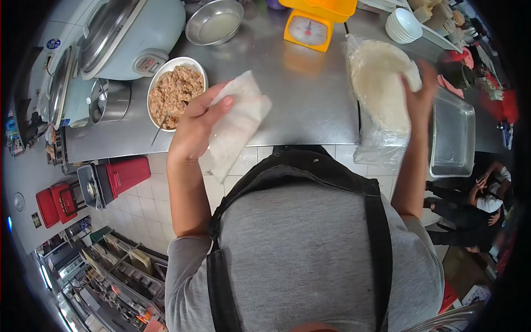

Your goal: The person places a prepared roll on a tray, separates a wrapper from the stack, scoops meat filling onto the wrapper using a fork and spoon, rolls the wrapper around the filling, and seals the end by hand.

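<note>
My left hand (198, 123) pinches a thin, limp white wrapper (239, 119), like a spring roll skin, between thumb and fingers. The wrapper looks folded over and hangs past the table's front edge. Just left of that hand, a white oval bowl (205, 74) holds a chunky brown filling (172, 91) with a spoon (159, 131) in it. On the right, my right hand (419, 91) hovers at the edge of a stack of pale round wrappers (381, 88) in a clear plastic bag (381, 152). It is slightly blurred, thumb and fingers apart, with nothing visible in it.
Behind are a rice cooker (130, 39), a metal bowl of cloudy liquid (215, 23) and an orange scale (308, 30). A metal tray (452, 133) lies right of the bag, white bowls (404, 26) beyond. Other people (475, 205) are at far right.
</note>
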Demonstrator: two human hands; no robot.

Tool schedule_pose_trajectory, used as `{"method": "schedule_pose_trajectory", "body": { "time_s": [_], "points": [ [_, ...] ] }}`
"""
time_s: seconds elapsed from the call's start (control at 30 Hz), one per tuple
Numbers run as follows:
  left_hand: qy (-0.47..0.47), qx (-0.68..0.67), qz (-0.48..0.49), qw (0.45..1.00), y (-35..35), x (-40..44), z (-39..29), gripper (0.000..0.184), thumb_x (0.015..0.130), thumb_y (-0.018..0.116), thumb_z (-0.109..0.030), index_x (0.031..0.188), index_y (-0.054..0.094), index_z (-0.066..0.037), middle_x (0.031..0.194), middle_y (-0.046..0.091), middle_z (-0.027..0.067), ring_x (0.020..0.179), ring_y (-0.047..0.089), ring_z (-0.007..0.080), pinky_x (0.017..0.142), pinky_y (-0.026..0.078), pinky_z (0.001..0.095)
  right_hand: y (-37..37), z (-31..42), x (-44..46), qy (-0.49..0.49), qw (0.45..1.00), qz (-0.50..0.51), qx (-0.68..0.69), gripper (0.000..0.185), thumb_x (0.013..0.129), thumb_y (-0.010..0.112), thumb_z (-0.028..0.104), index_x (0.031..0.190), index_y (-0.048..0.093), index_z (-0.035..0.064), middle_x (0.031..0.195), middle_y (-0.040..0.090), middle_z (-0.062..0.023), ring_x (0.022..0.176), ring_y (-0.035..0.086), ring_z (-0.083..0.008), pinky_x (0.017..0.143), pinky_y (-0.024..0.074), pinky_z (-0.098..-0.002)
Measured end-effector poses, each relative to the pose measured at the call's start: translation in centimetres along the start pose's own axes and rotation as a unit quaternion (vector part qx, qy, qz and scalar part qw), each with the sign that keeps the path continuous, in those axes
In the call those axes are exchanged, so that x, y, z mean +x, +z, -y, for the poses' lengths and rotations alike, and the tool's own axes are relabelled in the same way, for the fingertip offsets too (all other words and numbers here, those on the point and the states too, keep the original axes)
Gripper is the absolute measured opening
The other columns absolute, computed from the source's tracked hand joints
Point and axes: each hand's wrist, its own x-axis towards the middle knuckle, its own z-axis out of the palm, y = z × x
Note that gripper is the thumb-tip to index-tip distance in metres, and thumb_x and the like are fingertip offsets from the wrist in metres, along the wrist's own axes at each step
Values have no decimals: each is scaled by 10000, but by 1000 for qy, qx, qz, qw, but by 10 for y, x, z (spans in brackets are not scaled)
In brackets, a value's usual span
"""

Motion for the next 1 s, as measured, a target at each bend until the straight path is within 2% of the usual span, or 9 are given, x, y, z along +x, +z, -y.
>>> {"method": "schedule_pose_trajectory", "body": {
  "time_s": [0.13,0.23,0.27,0.4,0.5,0.67,0.77,0.87,1.0],
  "points": [
    [114,53,82,989,36,10,-43,387,1023,660,-156,1361,620,26,1164,727,79,1042,676,135,929,534,287,23,103,5,76,807,287,510,781,859,827,249,1524,461,64,1516,517,-84,1421,442,-223,1189,318,-370],
    [230,128,113,958,44,14,-65,239,1002,659,-68,1221,693,20,1101,753,84,1011,681,142,919,534,295,22,124,20,64,732,372,567,970,849,825,386,1598,318,35,1566,454,-141,1470,395,-241,1210,291,-409],
    [264,176,114,942,43,15,-71,199,992,660,-43,1175,707,17,1095,756,89,1012,683,151,921,532,300,14,132,24,100,702,340,617,717,874,816,281,1460,505,10,1404,584,-136,1343,519,-231,1149,366,-389],
    [336,366,47,867,23,30,-55,215,837,660,120,936,754,-47,1085,750,67,1082,657,230,936,510,341,-2,134,22,39,789,219,572,123,854,774,18,948,696,33,973,691,-23,1035,622,-180,996,448,-363],
    [304,466,-17,831,5,36,-6,315,718,628,163,878,764,-71,1120,737,48,1147,619,266,983,490,370,4,139,-8,-137,844,227,467,146,831,761,9,949,705,75,981,691,-42,1005,632,-222,968,462,-373],
    [224,610,-57,758,-32,46,110,353,747,561,137,925,764,-89,1184,727,68,1224,596,302,1061,464,431,53,146,-99,-151,854,365,339,94,856,726,67,943,703,94,978,690,-43,1026,638,-266,962,463,-411],
    [234,562,-96,787,-15,53,133,366,762,544,101,990,759,-89,1233,714,69,1264,584,308,1082,456,424,71,164,-106,-124,860,346,355,121,865,723,87,985,709,90,1032,695,-49,1090,630,-278,996,457,-418],
    [232,573,-140,774,21,69,158,423,937,603,-156,1360,625,-159,1528,501,113,1464,389,345,1192,279,570,109,187,-98,-178,885,278,330,303,902,716,135,1199,675,89,1312,636,-111,1329,527,-347,1124,391,-461],
    [198,645,-147,723,45,79,187,615,1037,520,-429,1598,384,-216,1689,276,82,1569,180,377,1221,80,665,140,193,-89,-228,909,333,104,712,986,598,436,1576,376,104,1678,276,-128,1559,185,-400,1257,154,-546]
  ]
}}
